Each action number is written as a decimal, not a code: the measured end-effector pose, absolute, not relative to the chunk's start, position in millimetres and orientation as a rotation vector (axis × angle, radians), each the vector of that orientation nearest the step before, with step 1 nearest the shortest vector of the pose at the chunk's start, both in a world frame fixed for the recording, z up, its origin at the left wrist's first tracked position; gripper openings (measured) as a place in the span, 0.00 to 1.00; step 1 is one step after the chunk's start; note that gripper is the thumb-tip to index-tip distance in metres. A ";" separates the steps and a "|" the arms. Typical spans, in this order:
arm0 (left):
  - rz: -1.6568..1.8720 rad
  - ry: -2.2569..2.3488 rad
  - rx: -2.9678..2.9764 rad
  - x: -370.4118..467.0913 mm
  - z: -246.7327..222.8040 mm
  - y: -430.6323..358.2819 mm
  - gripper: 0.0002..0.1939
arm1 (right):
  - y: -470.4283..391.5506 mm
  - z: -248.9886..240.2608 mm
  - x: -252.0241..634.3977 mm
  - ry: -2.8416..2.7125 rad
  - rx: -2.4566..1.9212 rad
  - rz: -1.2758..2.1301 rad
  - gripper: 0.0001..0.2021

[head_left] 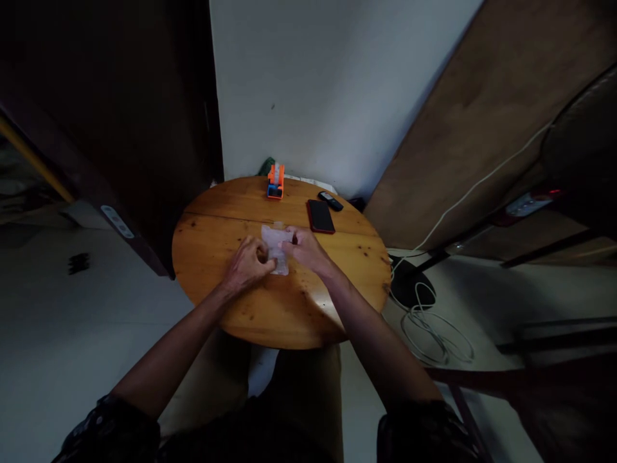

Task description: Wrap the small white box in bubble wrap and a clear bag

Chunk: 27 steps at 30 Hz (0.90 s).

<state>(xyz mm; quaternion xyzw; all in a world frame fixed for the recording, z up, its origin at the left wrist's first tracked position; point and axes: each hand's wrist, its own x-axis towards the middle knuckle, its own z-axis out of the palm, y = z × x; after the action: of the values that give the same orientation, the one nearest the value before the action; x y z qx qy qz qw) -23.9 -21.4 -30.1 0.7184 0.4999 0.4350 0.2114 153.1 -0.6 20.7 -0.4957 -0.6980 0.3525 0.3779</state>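
Observation:
A small pale, whitish packet [277, 247], crinkled like plastic or bubble wrap, lies between my hands on the round wooden table [337, 283]. My left hand [250, 262] grips its left side, with the thumb on the lower part and the fingers curled. At the upper right, my right hand [307, 249] pinches the edge between thumb and fingers. A small clear strip [278, 225] shows at the packet's top edge. Exactly what is inside the wrapping cannot be made out.
An orange tape dispenser [276, 181] stands at the table's back. A smartphone [321, 216] and a small dark keypad phone or remote [330, 200] lie to the right. White cable [436, 334] coils on the floor beside a black round base [412, 283].

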 end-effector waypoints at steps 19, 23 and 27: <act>1.119 0.846 1.871 -32.1 -36.2 -12.7 0.11 | -67.4 -10.0 162.0 -2.037 -1.121 0.448 0.15; 1.049 0.760 1.811 -39.6 -31.2 -15.2 0.13 | -68.1 -18.4 163.2 -2.150 -1.057 0.297 0.17; 0.909 0.754 1.867 -49.2 -26.0 -18.2 0.21 | -62.9 -25.1 162.7 -2.156 -1.084 0.240 0.18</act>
<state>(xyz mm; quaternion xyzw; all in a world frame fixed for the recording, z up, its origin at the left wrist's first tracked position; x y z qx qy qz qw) -49.2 -18.2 -26.0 0.7550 0.3049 0.3675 0.4494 162.7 -62.9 -25.1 -0.4185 -0.8327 0.0927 0.3506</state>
